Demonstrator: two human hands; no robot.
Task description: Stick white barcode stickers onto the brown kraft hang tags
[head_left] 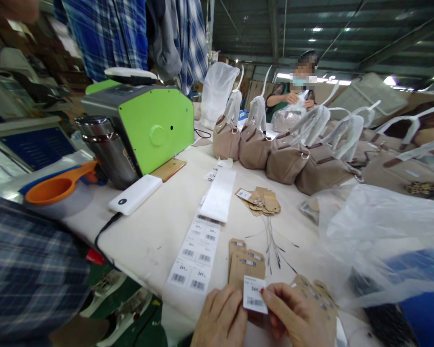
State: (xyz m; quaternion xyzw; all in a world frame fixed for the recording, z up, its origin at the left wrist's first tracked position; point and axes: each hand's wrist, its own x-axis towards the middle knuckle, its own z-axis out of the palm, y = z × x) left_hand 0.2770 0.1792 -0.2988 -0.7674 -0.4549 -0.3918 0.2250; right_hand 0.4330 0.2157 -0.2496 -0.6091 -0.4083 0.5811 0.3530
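My left hand [220, 318] and my right hand [296, 313] meet at the table's near edge, both pinching a white barcode sticker [255, 295] held over a brown cardboard hang tag [244, 267]. My right hand also grips a fanned stack of brown tags [316, 294]. A strip of white barcode labels [198, 253] lies just left of the tags. A second pile of brown tags with strings [262, 200] rests farther out on the table.
A green machine [144, 125], a steel flask [106, 149], a white power bank [135, 193], a phone [168, 169] and an orange scoop [60, 185] stand at the left. Taupe handbags [285, 159] line the back. A clear plastic bag [379, 241] fills the right. Another person works at the far side.
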